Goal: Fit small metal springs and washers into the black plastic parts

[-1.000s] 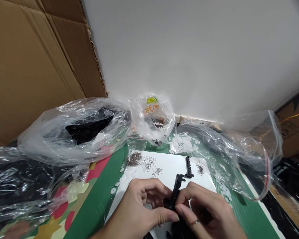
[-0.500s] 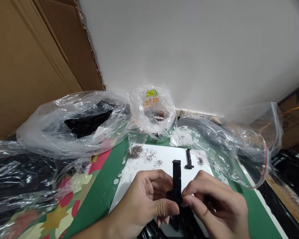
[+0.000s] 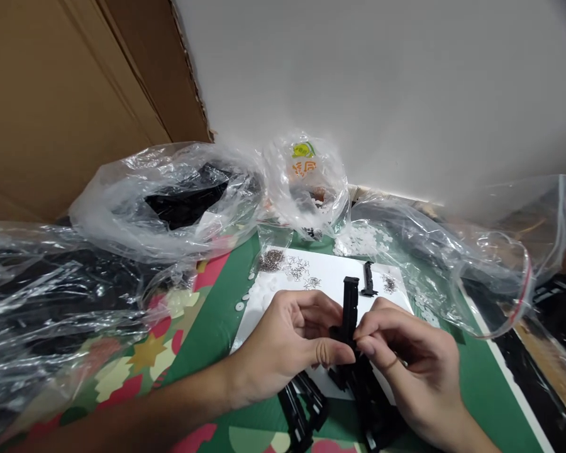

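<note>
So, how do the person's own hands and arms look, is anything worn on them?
Both are bare: no gloves and no sleeves show. The left hand continues into a bare forearm that runs to the lower left edge of the picture. The right hand has a thin plain ring on one finger. No watch or bracelet shows on either wrist.

black part's base hidden by fingers

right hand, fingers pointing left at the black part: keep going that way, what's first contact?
The right hand already pinches the upright black plastic part. Straight on past it, it would likely meet the left hand's thumb and fingertips, which grip the same part from the other side.
</note>
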Motion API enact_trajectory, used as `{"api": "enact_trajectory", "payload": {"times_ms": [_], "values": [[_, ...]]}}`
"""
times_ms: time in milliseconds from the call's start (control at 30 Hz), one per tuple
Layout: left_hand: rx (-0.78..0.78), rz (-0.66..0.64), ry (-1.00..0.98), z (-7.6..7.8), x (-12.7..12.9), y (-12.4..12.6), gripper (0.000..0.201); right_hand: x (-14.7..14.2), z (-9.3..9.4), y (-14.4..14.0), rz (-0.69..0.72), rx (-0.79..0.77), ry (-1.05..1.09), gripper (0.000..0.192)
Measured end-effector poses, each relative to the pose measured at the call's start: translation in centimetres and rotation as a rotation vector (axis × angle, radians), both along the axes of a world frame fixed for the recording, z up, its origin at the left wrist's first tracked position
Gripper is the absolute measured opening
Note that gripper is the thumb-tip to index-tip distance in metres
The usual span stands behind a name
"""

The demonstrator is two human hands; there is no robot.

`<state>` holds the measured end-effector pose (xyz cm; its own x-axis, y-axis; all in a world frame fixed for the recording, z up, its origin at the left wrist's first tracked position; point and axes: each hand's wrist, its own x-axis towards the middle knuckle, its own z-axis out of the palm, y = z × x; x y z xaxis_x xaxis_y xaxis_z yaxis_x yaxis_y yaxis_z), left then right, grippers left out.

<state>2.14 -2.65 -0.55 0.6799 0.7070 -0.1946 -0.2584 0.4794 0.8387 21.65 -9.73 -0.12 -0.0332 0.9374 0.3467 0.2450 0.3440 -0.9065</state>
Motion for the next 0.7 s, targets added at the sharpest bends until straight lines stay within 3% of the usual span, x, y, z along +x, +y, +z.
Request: {"api": "enact_trajectory", "payload": {"times_ms": [433,700], "values": [[0.066,0.005,-0.026,0.32,0.13,0.25,0.025,0.16,-0.13,-0.21,0.009,-0.034,-0.013,0.012],[0.103,0.015,-0.012,0.46,0.09,0.36,0.029,0.20,-0.48,-0.12,-0.028,-0.148,0.072,0.007]]}}
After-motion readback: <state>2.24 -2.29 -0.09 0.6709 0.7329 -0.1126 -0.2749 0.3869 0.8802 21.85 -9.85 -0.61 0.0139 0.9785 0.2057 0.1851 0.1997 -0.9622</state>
